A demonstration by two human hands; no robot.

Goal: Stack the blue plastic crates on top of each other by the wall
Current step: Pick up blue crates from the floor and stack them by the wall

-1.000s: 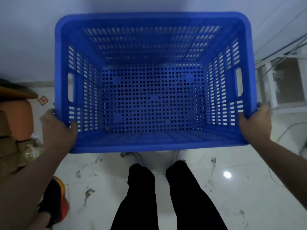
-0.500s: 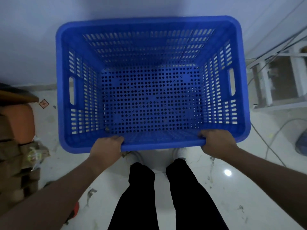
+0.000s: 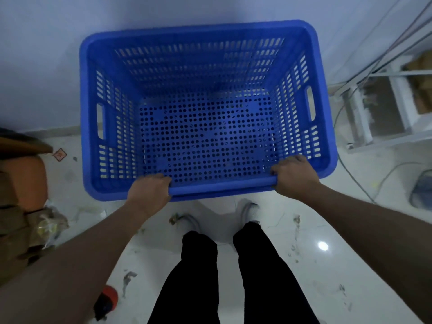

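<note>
A large blue plastic crate (image 3: 205, 66) with slotted walls and a perforated floor stands against the pale wall, seen from above. It is empty. Both of my hands grip its near long rim: my left hand (image 3: 149, 190) toward the left end, my right hand (image 3: 294, 174) toward the right end, fingers curled over the edge. Through the holes in the floor I cannot tell whether another crate sits underneath.
Brown boxes and an orange object (image 3: 23, 181) crowd the left. A white metal frame (image 3: 383, 108) with cables stands at right, and more cables trail on the floor (image 3: 364, 178). My legs and white shoes are just behind the crate on the glossy tiled floor.
My hands moved from the crate's two short sides to its near long rim. The crate now sits farther from me and a little lower in view.
</note>
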